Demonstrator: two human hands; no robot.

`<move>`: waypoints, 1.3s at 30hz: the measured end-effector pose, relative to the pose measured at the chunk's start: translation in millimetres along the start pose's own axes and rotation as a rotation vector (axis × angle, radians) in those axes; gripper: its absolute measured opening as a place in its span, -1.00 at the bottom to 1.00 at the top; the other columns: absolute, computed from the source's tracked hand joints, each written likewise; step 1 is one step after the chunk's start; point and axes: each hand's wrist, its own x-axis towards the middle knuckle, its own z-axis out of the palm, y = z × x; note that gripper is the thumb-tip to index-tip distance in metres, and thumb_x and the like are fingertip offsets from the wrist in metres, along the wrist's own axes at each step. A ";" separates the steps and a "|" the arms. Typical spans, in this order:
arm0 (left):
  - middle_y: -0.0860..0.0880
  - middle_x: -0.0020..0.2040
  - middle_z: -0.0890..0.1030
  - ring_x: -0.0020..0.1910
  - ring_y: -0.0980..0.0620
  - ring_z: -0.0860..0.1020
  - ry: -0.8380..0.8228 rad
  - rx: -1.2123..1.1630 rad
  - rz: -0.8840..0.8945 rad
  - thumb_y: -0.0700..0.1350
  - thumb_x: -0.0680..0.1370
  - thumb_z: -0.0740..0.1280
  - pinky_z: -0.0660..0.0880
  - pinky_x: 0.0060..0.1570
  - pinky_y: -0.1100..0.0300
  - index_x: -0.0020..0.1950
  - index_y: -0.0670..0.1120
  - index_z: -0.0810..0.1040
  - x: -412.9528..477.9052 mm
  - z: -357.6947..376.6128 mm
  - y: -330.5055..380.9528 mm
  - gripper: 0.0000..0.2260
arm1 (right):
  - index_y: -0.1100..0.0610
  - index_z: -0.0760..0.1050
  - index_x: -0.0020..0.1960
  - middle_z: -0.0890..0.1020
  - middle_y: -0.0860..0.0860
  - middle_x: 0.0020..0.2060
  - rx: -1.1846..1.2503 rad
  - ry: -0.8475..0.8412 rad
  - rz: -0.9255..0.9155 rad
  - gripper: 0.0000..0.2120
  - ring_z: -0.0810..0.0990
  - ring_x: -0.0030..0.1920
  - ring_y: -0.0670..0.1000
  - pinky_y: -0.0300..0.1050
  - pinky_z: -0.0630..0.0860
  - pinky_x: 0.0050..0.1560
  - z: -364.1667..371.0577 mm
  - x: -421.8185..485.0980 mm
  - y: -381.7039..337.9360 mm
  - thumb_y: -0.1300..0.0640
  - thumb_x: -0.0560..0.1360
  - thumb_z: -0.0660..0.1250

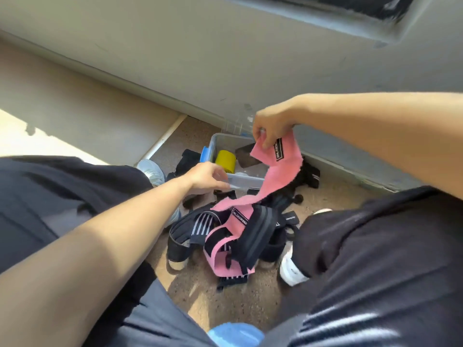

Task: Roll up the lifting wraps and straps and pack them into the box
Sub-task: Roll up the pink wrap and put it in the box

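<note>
Within right grip (271, 128), one pink wrap (280, 169)

Pink wrap (280, 171) is pinched at top end by R hand (273, 128), hung down onto black straps (260, 229) below. L hand (208, 177) is held at box (246, 182) rim; yellow roll (226, 160) just beyond.

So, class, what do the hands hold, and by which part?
Right hand pinches the pink wrap by its top end; left hand is at the box rim, grip unclear.
</note>
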 end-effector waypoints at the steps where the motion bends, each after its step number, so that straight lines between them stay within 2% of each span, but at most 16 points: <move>1: 0.03 0.05 0.66 0.05 0.05 0.61 0.017 -0.015 0.000 0.04 0.51 0.52 0.48 0.02 0.21 0.19 -0.05 0.66 0.6 0.2 2.4 -0.70 | 0.07 0.63 0.18 0.59 0.00 -0.13 -0.005 0.021 0.001 -0.79 0.57 -0.15 0.08 -0.15 0.49 -0.29 -4.7 -0.6 -0.4 0.14 0.54 0.43; 3: 0.00 0.07 0.67 0.05 0.04 0.61 0.027 -0.029 -0.009 0.03 0.52 0.51 0.50 0.03 0.18 0.20 -0.06 0.66 1.3 4.3 5.5 -0.70 | 0.09 0.63 0.21 0.59 0.03 -0.10 0.001 0.087 0.011 -0.74 0.57 -0.11 0.11 -0.10 0.51 -0.15 -7.7 -5.1 7.0 0.15 0.53 0.44; 6: -0.02 0.15 0.69 0.12 0.01 0.63 -0.014 0.000 -0.047 0.06 0.53 0.50 0.56 0.18 0.06 0.23 -0.05 0.64 3.8 18.7 0.6 -0.67 | 0.12 0.61 0.26 0.59 0.04 -0.03 0.098 0.168 0.069 -0.70 0.55 -0.07 0.11 -0.10 0.46 -0.11 3.2 -12.9 34.4 0.14 0.54 0.44; 8: 0.00 0.15 0.69 0.13 0.00 0.64 -0.025 0.026 -0.065 0.10 0.54 0.48 0.55 0.20 0.05 0.21 -0.02 0.64 6.8 29.7 -3.2 -0.68 | 0.14 0.60 0.26 0.60 0.07 0.03 0.172 0.199 0.116 -0.70 0.52 -0.04 0.10 -0.09 0.45 -0.07 19.3 -17.0 55.5 0.14 0.54 0.43; 11: 0.07 0.05 0.69 0.05 0.01 0.64 0.027 0.068 -0.104 0.21 0.54 0.43 0.55 0.06 0.05 0.07 0.03 0.64 12.2 47.6 -0.3 -0.72 | 0.21 0.58 0.24 0.62 0.18 0.11 0.316 0.276 0.202 -0.72 0.47 -0.02 0.10 -0.09 0.39 -0.05 47.6 -15.3 85.2 0.14 0.56 0.41; 13: 0.11 -0.06 0.66 -0.03 0.02 0.63 0.068 0.086 -0.116 0.30 0.52 0.39 0.52 -0.06 0.06 -0.07 0.07 0.59 15.9 62.5 4.5 -0.70 | 0.25 0.58 0.17 0.61 0.21 0.06 0.433 0.338 0.260 -0.78 0.47 -0.04 0.10 -0.11 0.34 -0.09 63.2 -11.3 101.7 0.15 0.58 0.39; 16: 0.15 -0.13 0.64 -0.06 0.03 0.62 0.139 0.100 -0.105 0.26 0.51 0.40 0.52 -0.07 0.08 -0.15 0.08 0.55 22.4 91.8 12.5 -0.73 | 0.23 0.53 0.09 0.56 0.16 -0.07 0.636 0.451 0.335 -0.86 0.50 -0.10 0.12 -0.10 0.38 -0.17 75.9 -1.1 121.3 0.16 0.60 0.35; 19: 0.15 -0.03 0.65 0.02 0.06 0.61 0.214 0.079 -0.065 0.21 0.52 0.38 0.54 -0.01 0.09 -0.05 0.10 0.59 28.7 121.1 16.3 -0.80 | 0.19 0.44 0.07 0.54 0.11 -0.12 0.879 0.574 0.385 -0.91 0.56 -0.16 0.10 -0.03 0.54 -0.31 77.9 8.6 134.3 0.19 0.62 0.32; 21: 0.10 0.11 0.63 0.13 0.05 0.58 0.234 0.099 -0.009 0.20 0.53 0.38 0.55 0.06 0.05 0.13 0.05 0.61 35.8 136.5 15.6 -0.70 | 0.17 0.41 0.08 0.57 0.18 0.00 0.959 0.622 0.422 -0.90 0.62 -0.06 0.17 0.14 0.66 -0.23 81.7 14.6 143.8 0.20 0.63 0.32; 23: 0.05 0.17 0.62 0.19 -0.02 0.56 0.262 0.099 0.000 0.20 0.54 0.38 0.53 0.12 0.00 0.24 0.01 0.59 47.7 144.2 16.3 -0.62 | 0.17 0.38 0.05 0.58 0.24 0.07 0.983 0.634 0.443 -0.88 0.65 -0.02 0.23 0.22 0.68 -0.17 88.5 19.3 151.8 0.21 0.62 0.33; 26: 0.00 0.20 0.61 0.18 -0.08 0.57 0.288 0.046 -0.117 0.22 0.49 0.40 0.53 0.13 -0.04 0.29 0.01 0.56 65.1 150.8 23.0 -0.55 | 0.16 0.37 0.03 0.59 0.24 0.07 1.000 0.613 0.438 -0.87 0.66 -0.02 0.24 0.21 0.69 -0.17 101.8 26.4 163.5 0.22 0.62 0.34; 29: 0.01 0.25 0.60 0.22 -0.08 0.58 0.232 -0.067 -0.228 0.23 0.44 0.45 0.53 0.14 -0.03 0.31 -0.02 0.48 76.6 160.3 25.9 -0.46 | 0.16 0.38 0.04 0.59 0.24 0.07 1.028 0.625 0.428 -0.87 0.67 -0.03 0.23 0.20 0.70 -0.18 106.8 31.1 172.0 0.21 0.62 0.35; 34: 0.03 0.22 0.64 0.20 -0.08 0.59 0.188 -0.044 -0.236 0.19 0.42 0.49 0.53 0.15 -0.03 0.28 -0.01 0.47 82.9 162.9 22.2 -0.48 | 0.23 0.46 0.13 0.63 0.24 0.04 1.055 0.638 0.400 -0.84 0.69 -0.05 0.22 0.20 0.70 -0.17 106.3 35.5 178.5 0.22 0.60 0.38; 39: 0.14 0.02 0.67 0.03 0.06 0.63 0.178 -0.107 -0.167 0.00 0.48 0.46 0.54 0.12 0.01 0.20 0.09 0.55 69.4 148.0 17.6 -0.69 | 0.13 0.46 -0.04 0.63 0.23 -0.01 1.056 0.624 0.335 -0.89 0.69 -0.05 0.23 0.22 0.70 -0.14 106.3 32.6 171.7 0.23 0.58 0.40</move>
